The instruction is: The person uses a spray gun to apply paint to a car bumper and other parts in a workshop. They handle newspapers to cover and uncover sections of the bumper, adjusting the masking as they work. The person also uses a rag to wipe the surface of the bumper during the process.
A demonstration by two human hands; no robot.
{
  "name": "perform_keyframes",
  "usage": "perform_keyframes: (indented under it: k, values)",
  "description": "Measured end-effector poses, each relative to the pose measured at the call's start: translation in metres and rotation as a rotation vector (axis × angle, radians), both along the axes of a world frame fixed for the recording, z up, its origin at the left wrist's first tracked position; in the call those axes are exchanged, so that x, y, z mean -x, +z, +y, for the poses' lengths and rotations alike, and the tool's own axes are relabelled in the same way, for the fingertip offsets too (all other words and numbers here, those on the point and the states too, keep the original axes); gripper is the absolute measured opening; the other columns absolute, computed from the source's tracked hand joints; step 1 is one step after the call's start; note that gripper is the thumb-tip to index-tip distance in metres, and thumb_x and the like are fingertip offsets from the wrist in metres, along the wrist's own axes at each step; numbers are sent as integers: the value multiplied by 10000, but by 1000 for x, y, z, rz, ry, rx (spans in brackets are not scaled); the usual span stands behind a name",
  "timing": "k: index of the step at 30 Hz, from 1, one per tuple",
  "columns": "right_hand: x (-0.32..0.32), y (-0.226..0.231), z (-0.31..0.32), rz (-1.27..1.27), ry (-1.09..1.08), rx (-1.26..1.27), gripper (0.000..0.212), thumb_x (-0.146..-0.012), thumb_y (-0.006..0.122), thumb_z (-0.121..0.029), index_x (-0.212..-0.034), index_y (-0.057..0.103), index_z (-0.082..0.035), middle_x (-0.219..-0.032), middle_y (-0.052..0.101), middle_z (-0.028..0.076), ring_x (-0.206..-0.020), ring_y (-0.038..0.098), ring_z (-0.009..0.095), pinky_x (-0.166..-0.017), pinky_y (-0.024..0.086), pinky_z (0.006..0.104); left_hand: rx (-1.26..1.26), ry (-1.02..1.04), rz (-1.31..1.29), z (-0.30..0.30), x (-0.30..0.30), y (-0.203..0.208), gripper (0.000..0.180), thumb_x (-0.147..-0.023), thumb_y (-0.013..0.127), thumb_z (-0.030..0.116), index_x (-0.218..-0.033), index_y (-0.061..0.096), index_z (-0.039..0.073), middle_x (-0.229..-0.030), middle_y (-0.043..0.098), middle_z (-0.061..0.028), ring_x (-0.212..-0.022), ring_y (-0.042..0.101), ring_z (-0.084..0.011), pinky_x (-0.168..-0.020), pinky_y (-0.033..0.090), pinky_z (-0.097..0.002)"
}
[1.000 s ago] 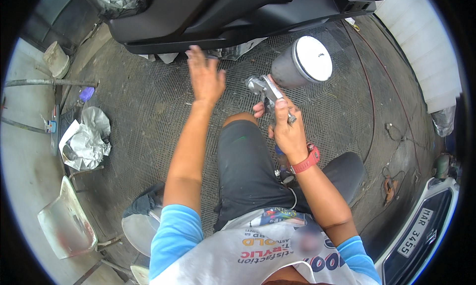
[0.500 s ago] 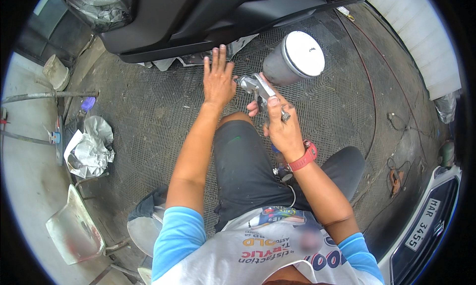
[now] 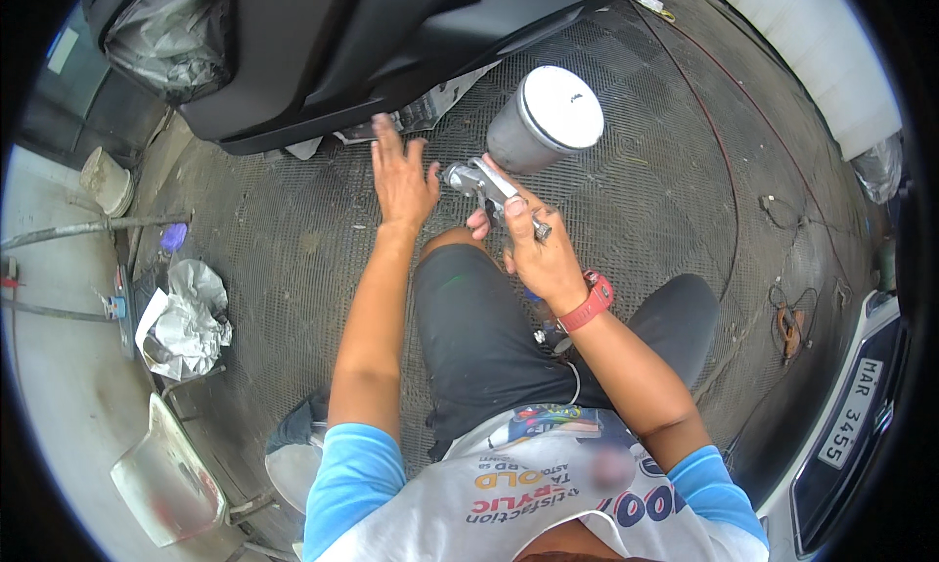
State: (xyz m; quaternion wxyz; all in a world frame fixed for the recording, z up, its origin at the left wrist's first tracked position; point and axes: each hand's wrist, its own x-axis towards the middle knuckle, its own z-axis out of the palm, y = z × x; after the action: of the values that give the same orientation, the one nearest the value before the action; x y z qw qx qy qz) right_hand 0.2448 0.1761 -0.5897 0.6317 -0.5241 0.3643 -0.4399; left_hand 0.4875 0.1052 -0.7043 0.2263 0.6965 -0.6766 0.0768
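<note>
A metal paint spray gun [image 3: 479, 184] is gripped in my right hand [image 3: 544, 251], whose wrist carries a red watch [image 3: 589, 304]. Above the gun body stands its grey cup [image 3: 518, 136], capped by a white lid [image 3: 564, 107]. Just left of the nozzle, my left hand [image 3: 403, 182] is empty, with fingers spread and blurred at the tips. Those fingers reach up near the lower edge of a matte black car bumper [image 3: 323, 68]; whether they touch it, I cannot tell. Part of the bumper is covered by clear plastic [image 3: 176, 44].
Masking paper [image 3: 445, 100] lies under the bumper. Crumpled paper [image 3: 186, 322], a white bucket [image 3: 107, 182] and a stained white chair [image 3: 168, 479] are at left. A dark red hose [image 3: 719, 156] crosses the floor at right, near a parked white car [image 3: 773, 508].
My left hand and the spray gun in my right hand both appear shifted a little left in view. The bumper also sits further left, as the view has turned slightly.
</note>
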Motion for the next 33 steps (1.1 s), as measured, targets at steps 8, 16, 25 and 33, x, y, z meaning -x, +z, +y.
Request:
perform_keyframes:
  k: [8, 16, 25, 33]
  values:
    - [49, -31, -13, 56, -101, 103, 596, -1136, 558, -418, -1630, 511, -88, -967, 777, 111, -867, 709, 144, -869, 579, 328, 6, 67, 409, -18, 51, 4, 504, -935, 817, 268, -1360, 624, 75, -1709, 129, -449, -1576, 307, -556, -1288, 306, -508]
    - [90, -54, -30, -16, -104, 238, 583, -1115, 594, -411, -1626, 526, -140, -972, 782, 126, -863, 730, 164, -844, 590, 340, -16, -31, 492, -40, 86, 28, 498, -961, 793, 287, -1387, 626, 91, -1711, 249, -396, -1490, 498, -493, -1152, 458, -453]
    - [113, -52, -49, -136, 37, 290, 653, -1134, 521, -525, -1632, 506, -104, -1086, 797, 130, -990, 758, 199, -971, 584, 355, -55, 58, 577, -24, 93, 47, 474, -978, 783, 249, -1405, 635, 107, -1733, 283, -330, -1595, 360, -447, -1259, 362, -470]
    - [149, -46, -69, -191, 62, 244, 598, -1138, 539, -455, -1636, 498, -125, -973, 777, 180, -897, 765, 256, -872, 581, 401, -217, 103, 322, -20, 137, 98, 497, -961, 788, 210, -1418, 628, 97, -1713, 367, -289, -1564, 412, -448, -1253, 387, -475]
